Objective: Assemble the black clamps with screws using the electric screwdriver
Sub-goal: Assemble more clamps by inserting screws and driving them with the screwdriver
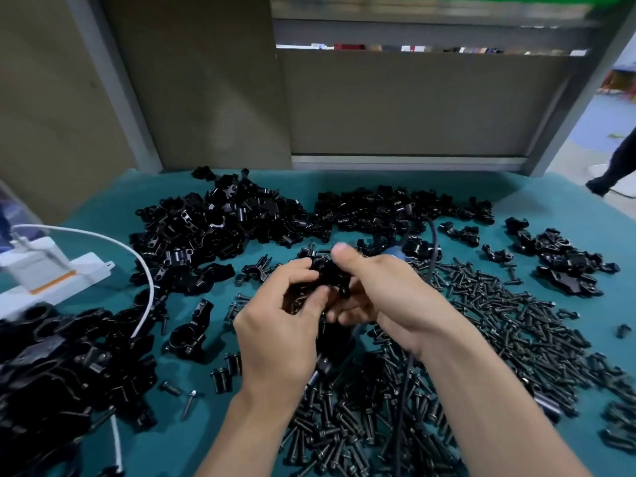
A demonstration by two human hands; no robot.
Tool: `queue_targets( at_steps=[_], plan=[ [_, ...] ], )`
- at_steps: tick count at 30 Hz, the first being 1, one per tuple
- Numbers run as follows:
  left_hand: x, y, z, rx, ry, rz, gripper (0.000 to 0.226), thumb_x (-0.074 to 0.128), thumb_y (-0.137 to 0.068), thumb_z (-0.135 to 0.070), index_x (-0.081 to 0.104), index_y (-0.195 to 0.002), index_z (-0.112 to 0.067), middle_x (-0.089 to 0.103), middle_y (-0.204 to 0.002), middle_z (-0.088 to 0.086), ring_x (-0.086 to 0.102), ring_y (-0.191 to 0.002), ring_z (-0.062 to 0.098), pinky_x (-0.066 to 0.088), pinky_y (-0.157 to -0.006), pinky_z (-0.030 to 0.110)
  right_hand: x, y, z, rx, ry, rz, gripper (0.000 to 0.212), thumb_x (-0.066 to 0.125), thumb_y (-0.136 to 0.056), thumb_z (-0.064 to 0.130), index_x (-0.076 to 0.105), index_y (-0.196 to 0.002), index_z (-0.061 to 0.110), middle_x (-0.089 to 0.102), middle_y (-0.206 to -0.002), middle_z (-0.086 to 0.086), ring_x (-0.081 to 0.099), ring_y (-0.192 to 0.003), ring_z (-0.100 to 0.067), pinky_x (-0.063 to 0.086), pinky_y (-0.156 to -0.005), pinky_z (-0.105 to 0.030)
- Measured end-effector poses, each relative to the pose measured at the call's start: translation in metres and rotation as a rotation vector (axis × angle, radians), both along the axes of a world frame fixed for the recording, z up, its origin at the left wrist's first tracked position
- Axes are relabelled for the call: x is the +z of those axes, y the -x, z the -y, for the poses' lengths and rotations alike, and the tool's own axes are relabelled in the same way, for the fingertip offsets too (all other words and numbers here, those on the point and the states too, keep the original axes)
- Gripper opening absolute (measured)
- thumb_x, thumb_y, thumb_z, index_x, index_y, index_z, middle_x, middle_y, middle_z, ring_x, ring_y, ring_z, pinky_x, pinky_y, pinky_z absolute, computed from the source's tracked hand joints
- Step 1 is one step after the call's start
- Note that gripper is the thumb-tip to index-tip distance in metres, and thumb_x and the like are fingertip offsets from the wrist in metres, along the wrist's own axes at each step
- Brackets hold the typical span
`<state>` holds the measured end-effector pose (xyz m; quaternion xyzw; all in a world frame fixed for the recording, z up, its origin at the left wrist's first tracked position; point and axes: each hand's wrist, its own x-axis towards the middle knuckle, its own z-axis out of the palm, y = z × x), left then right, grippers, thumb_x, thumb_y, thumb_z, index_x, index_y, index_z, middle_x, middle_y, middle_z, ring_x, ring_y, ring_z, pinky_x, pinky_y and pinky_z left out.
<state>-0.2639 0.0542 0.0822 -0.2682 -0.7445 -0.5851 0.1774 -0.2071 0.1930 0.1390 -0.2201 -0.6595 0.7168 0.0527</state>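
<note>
Both hands meet above the middle of the teal table. My left hand and my right hand together grip one black clamp, fingers curled round it. Black screws show inside my left palm. The electric screwdriver lies partly hidden under my hands, and its dark cable loops away behind my right hand. A broad heap of black screws covers the table to the right and front.
Piles of black clamp parts lie at the back left, back centre, right and near left. A white power strip with a white cable sits at the left. Grey panels stand behind the table.
</note>
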Motion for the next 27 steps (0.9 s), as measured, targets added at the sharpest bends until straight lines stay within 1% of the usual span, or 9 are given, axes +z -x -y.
queue_targets(
  at_steps=[3, 6, 8, 11, 15, 18, 20, 24, 27],
  plan=[
    [0.000, 0.002, 0.000, -0.099, 0.049, 0.037, 0.037, 0.083, -0.088, -0.012, 0.074, -0.116, -0.035, 0.069, -0.121, -0.031, 0.062, -0.117, -0.011, 0.047, -0.098, 0.007, -0.009, -0.006, -0.003, 0.039, 0.124, -0.090, 0.018, 0.070, -0.096, 0.015, 0.078, -0.105, 0.001, 0.076, -0.087, -0.015, 0.070, -0.070, -0.021, 0.060, -0.065, -0.027],
    [0.003, 0.007, 0.002, -0.213, 0.175, 0.041, 0.035, 0.063, -0.101, -0.045, 0.058, -0.136, -0.047, 0.061, -0.130, -0.035, 0.056, -0.123, -0.011, 0.043, -0.098, 0.007, -0.014, -0.010, -0.004, 0.019, 0.158, -0.147, 0.038, 0.077, -0.081, 0.016, 0.073, -0.117, 0.003, 0.078, -0.093, -0.016, 0.073, -0.077, -0.019, 0.062, -0.070, -0.031],
    [0.004, 0.010, 0.005, -0.247, 0.255, -0.019, 0.031, 0.045, -0.104, -0.058, 0.052, -0.133, -0.049, 0.059, -0.125, -0.035, 0.055, -0.118, -0.012, 0.039, -0.092, 0.003, -0.013, -0.014, -0.001, 0.009, 0.089, -0.173, 0.048, 0.079, -0.077, 0.021, 0.072, -0.122, 0.005, 0.079, -0.100, -0.016, 0.073, -0.083, -0.019, 0.060, -0.071, -0.029],
    [0.006, 0.012, 0.007, -0.215, 0.204, -0.088, 0.032, 0.036, -0.104, -0.066, 0.052, -0.122, -0.045, 0.062, -0.113, -0.028, 0.064, -0.101, -0.007, 0.044, -0.080, 0.007, -0.012, -0.021, 0.003, 0.028, 0.128, -0.205, 0.052, 0.078, -0.076, 0.027, 0.070, -0.125, 0.012, 0.078, -0.094, -0.007, 0.069, -0.075, -0.009, 0.059, -0.072, -0.026],
    [0.008, 0.010, 0.005, -0.172, 0.093, -0.088, 0.035, 0.038, -0.103, -0.067, 0.056, -0.113, -0.039, 0.065, -0.105, -0.026, 0.066, -0.087, -0.005, 0.044, -0.069, 0.005, -0.007, -0.024, 0.010, 0.069, 0.182, -0.243, 0.056, 0.079, -0.082, 0.012, 0.064, -0.135, 0.017, 0.072, -0.083, -0.012, 0.068, -0.077, -0.019, 0.061, -0.074, -0.033],
    [0.011, 0.009, 0.005, -0.137, 0.048, -0.061, 0.026, 0.051, -0.103, -0.057, 0.059, -0.093, -0.035, 0.065, -0.083, -0.021, 0.063, -0.068, 0.000, 0.039, -0.059, 0.006, -0.006, -0.025, 0.016, 0.113, 0.026, -0.191, 0.059, 0.081, -0.083, 0.001, 0.065, -0.134, 0.025, 0.070, -0.074, -0.011, 0.071, -0.076, -0.026, 0.064, -0.084, -0.050],
    [0.013, 0.011, 0.005, -0.113, 0.006, -0.001, 0.024, 0.054, -0.102, -0.046, 0.060, -0.082, -0.035, 0.061, -0.070, -0.019, 0.056, -0.059, 0.002, 0.035, -0.055, 0.008, -0.006, -0.025, 0.021, 0.108, -0.098, -0.168, 0.061, 0.084, -0.083, 0.002, 0.065, -0.134, 0.028, 0.072, -0.071, -0.010, 0.074, -0.072, -0.027, 0.062, -0.086, -0.055],
    [0.014, 0.016, 0.005, -0.086, -0.068, 0.155, 0.033, 0.051, -0.097, -0.030, 0.066, -0.067, -0.029, 0.056, -0.057, -0.002, 0.046, -0.051, 0.014, 0.034, -0.047, 0.024, -0.005, -0.025, 0.033, 0.035, -0.367, -0.124, 0.061, 0.091, -0.078, 0.017, 0.067, -0.130, 0.038, 0.076, -0.069, -0.005, 0.076, -0.065, -0.025, 0.064, -0.075, -0.049],
    [0.014, 0.017, 0.002, -0.092, -0.087, 0.279, 0.030, 0.049, -0.089, -0.027, 0.066, -0.064, -0.026, 0.047, -0.047, -0.005, 0.040, -0.046, 0.008, 0.034, -0.045, 0.024, -0.006, -0.025, 0.039, -0.080, -0.545, -0.112, 0.054, 0.091, -0.073, 0.027, 0.072, -0.120, 0.043, 0.073, -0.068, 0.000, 0.068, -0.055, -0.023, 0.062, -0.060, -0.039]
  ],
)
